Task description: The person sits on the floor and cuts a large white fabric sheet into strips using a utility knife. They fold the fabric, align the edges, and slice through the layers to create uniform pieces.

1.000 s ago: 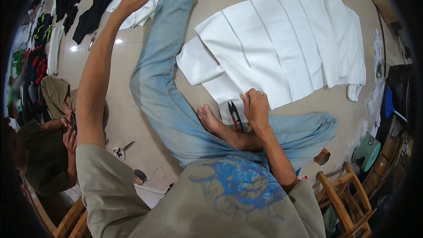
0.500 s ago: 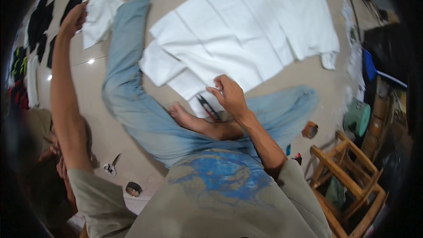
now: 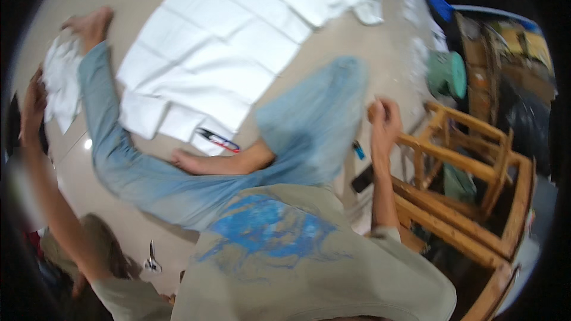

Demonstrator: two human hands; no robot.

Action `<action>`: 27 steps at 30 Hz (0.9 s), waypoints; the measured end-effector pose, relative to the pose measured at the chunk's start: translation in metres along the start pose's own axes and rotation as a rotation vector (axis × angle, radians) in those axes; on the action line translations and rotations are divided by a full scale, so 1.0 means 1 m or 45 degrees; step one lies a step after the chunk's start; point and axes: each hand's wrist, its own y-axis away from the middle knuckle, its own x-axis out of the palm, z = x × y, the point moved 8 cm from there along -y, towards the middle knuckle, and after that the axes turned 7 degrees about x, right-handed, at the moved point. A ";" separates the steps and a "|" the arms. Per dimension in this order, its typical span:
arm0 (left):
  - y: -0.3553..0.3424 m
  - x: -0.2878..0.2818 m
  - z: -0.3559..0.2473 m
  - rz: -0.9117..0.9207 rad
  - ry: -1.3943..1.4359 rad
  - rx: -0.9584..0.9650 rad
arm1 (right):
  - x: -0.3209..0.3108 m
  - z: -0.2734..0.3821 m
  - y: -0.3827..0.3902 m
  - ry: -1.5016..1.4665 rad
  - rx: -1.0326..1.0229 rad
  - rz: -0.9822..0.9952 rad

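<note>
Far out to the left, my left hand [image 3: 34, 104] is beside a bunched white cloth [image 3: 62, 83]; its fingers are dim near the picture's rim, so what they hold is unclear. My right hand [image 3: 386, 123] is raised over the floor to the right of my bent knee. Its fingers are curled round a small brown object [image 3: 373, 112], mostly hidden by them. White fabric pieces [image 3: 208, 41] lie overlapped in a row in front of me. Black and red thread snips [image 3: 217, 140] rest on the nearest piece, by my foot.
A wooden stool frame [image 3: 470, 160] stands close to my right arm. A black phone [image 3: 362, 179] and a small blue item [image 3: 358, 150] lie on the floor. A green container [image 3: 446, 75] and boxes line the right. Scissors [image 3: 152, 261] lie near another person [image 3: 89, 244] at lower left.
My view has turned rightward. The right hand has gone from above the snips to the small brown object, which lay on the floor. My left arm stays stretched toward the bunched cloth.
</note>
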 end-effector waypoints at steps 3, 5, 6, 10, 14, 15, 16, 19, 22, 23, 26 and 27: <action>0.029 0.037 -0.054 -0.045 0.091 -0.108 | 0.044 0.054 0.082 -0.166 -0.084 0.446; 0.052 0.075 -0.084 -0.061 0.147 -0.143 | 0.122 0.100 0.138 -0.063 -0.367 0.761; 0.060 0.083 -0.090 -0.048 0.166 -0.155 | 0.164 0.110 0.168 0.056 -0.604 0.847; 0.077 0.102 -0.114 -0.035 0.041 -0.104 | 0.261 0.120 0.212 0.501 -0.734 1.161; 0.080 0.113 -0.119 0.105 0.165 -0.073 | 0.276 0.122 0.207 0.444 -0.855 1.275; 0.084 0.115 -0.123 0.082 0.152 -0.034 | 0.281 0.118 0.206 0.406 -0.863 1.320; 0.086 0.118 -0.124 0.072 0.142 0.006 | 0.283 0.116 0.206 0.374 -0.860 1.359; 0.093 0.097 -0.113 0.034 0.277 -0.113 | 0.269 0.126 0.192 0.510 -0.552 1.532; 0.099 0.107 -0.124 0.011 0.232 -0.103 | 0.227 0.157 0.181 0.032 -0.225 1.651; 0.101 0.112 -0.130 0.020 0.227 -0.101 | 0.220 0.167 0.177 -0.222 -0.105 1.672; 0.104 0.107 -0.134 0.045 0.212 -0.062 | 0.258 0.181 0.166 -0.503 0.108 1.770; 0.104 0.114 -0.135 0.038 0.193 -0.063 | 0.267 0.206 0.164 -0.595 0.160 1.712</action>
